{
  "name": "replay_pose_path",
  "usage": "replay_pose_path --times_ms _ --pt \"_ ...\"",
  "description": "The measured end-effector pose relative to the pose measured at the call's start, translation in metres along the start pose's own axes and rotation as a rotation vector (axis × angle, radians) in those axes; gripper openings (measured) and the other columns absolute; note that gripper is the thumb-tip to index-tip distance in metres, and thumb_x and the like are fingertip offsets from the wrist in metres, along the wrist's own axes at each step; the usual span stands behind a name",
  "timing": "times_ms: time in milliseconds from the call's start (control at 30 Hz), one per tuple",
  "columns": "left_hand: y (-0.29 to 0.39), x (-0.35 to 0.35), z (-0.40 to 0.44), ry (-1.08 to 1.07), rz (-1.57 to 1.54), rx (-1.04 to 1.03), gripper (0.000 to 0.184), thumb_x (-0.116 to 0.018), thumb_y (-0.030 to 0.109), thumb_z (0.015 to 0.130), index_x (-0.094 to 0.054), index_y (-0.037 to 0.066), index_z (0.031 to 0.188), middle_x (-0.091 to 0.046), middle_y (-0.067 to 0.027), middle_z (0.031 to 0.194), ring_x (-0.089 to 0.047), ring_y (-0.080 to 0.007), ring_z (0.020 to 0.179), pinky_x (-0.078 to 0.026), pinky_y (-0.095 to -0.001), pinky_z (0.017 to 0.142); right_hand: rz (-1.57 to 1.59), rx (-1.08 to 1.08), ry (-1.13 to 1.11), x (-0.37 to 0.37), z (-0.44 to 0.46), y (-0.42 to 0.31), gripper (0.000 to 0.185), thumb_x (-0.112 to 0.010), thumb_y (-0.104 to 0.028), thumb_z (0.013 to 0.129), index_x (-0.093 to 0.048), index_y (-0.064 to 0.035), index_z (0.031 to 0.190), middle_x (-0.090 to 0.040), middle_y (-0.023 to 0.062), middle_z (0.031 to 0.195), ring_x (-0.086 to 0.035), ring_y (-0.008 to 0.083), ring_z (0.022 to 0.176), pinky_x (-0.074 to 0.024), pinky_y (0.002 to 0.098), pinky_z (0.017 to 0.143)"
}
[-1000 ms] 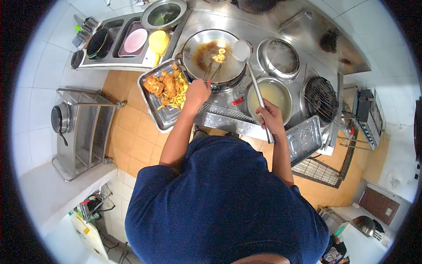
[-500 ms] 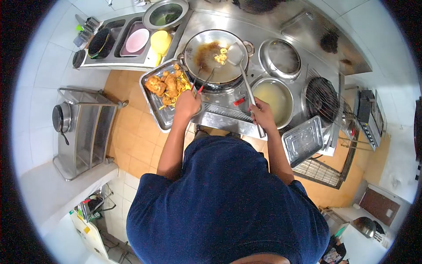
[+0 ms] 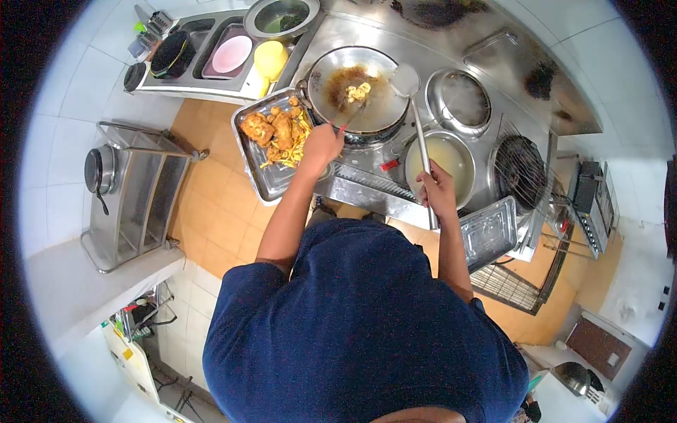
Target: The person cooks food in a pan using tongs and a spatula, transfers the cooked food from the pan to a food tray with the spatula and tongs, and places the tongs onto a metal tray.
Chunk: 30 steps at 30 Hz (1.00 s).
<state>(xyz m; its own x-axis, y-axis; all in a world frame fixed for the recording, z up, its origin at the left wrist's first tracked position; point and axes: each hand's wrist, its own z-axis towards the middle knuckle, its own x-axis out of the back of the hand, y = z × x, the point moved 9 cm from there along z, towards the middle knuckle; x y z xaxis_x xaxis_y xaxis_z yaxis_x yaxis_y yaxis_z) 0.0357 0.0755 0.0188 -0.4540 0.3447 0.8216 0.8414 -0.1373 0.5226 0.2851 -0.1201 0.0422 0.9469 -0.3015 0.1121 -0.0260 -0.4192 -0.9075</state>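
Closed around red-handled tongs point(image 3: 343, 130), my left hand point(image 3: 323, 149) is over the right edge of a metal tray point(image 3: 262, 185). The tongs reach into the wok point(image 3: 326, 116), their tips close to a pale yellow clump of food point(image 3: 358, 92); whether they grip it I cannot tell. My right hand point(image 3: 438, 189) grips the long handle of a ladle point(image 3: 404, 80), whose round head is at the wok's right side, by the food. Browned fried pieces point(image 3: 282, 128) and thin yellow strips point(image 3: 290, 156) lie in the tray.
Right of the wok are a pot of cloudy yellowish liquid point(image 3: 460, 169), a steaming lidded pot point(image 3: 462, 102) and a burner with a wire rack point(image 3: 520, 166). An empty metal tray point(image 3: 488, 229) sits at the front right. Sinks point(image 3: 201, 39) with a yellow scoop point(image 3: 271, 60) are at the left.
My left hand has moved right and up with the tongs, which have drawn together near the food. The ladle's head has shifted right, away from the clump. The whole view has shifted slightly.
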Motion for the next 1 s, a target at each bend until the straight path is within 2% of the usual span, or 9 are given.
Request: replay_pose_path --times_ms 100,200,500,600,800,1000 --pt "0.009 -0.002 -0.003 -0.027 -0.026 0.005 0.05 -0.063 0.038 0.089 -0.067 -0.012 0.088 -0.065 -0.0354 0.088 -0.066 -0.0485 0.087 -0.052 -0.0536 0.079 0.027 -0.02 0.039 0.004 -0.001 0.001 0.04 -0.055 -0.008 0.096 -0.054 -0.004 0.136 -0.061 0.0053 0.082 -0.049 0.0063 0.045 -0.0395 0.0233 0.035" --pt "0.008 0.001 -0.012 -0.056 -0.017 0.052 0.046 -0.062 0.035 0.089 -0.068 -0.01 0.085 -0.067 -0.0318 0.088 -0.066 -0.0475 0.086 -0.054 -0.0521 0.078 0.024 -0.006 0.031 0.003 0.001 0.008 0.038 -0.055 -0.009 0.097 -0.055 -0.0025 0.134 -0.06 0.0039 0.082 -0.048 0.0049 0.045 -0.0383 0.0221 0.035" --pt "-0.021 0.018 -0.044 -0.05 -0.013 0.143 0.048 -0.062 0.038 0.09 -0.067 -0.01 0.087 -0.067 -0.032 0.084 -0.067 -0.0476 0.083 -0.053 -0.0528 0.077 -0.035 -0.023 -0.08 -0.023 0.02 0.028 0.038 -0.056 -0.013 0.098 -0.054 -0.0053 0.134 -0.061 0.005 0.08 -0.049 0.0076 0.046 -0.0411 0.0249 0.036" --pt "-0.029 0.015 -0.043 -0.017 0.007 0.109 0.049 -0.062 0.038 0.09 -0.067 -0.01 0.087 -0.067 -0.0321 0.084 -0.067 -0.0477 0.084 -0.053 -0.0525 0.078 -0.004 -0.052 -0.089 -0.031 0.02 0.031 0.036 -0.056 -0.011 0.097 -0.055 -0.0051 0.132 -0.061 0.005 0.08 -0.048 0.0075 0.045 -0.0408 0.0248 0.035" --pt "-0.024 0.007 -0.025 0.036 0.009 0.083 0.049 -0.061 0.038 0.091 -0.067 -0.01 0.087 -0.067 -0.0328 0.086 -0.067 -0.0482 0.084 -0.053 -0.0526 0.077 -0.041 -0.02 -0.05 -0.015 0.009 0.014 0.045 -0.056 -0.009 0.097 -0.05 -0.0042 0.141 -0.062 0.0051 0.082 -0.048 0.0059 0.045 -0.0389 0.0227 0.035" --pt "-0.002 -0.01 -0.003 -0.032 -0.03 0.03 0.047 -0.061 0.037 0.091 -0.067 -0.009 0.088 -0.066 -0.0337 0.088 -0.066 -0.0478 0.087 -0.053 -0.0526 0.079 -0.044 -0.049 0.011 0.003 0.001 0.009 0.043 -0.057 -0.009 0.096 -0.053 -0.0034 0.138 -0.062 0.0051 0.082 -0.048 0.005 0.046 -0.0386 0.022 0.035"
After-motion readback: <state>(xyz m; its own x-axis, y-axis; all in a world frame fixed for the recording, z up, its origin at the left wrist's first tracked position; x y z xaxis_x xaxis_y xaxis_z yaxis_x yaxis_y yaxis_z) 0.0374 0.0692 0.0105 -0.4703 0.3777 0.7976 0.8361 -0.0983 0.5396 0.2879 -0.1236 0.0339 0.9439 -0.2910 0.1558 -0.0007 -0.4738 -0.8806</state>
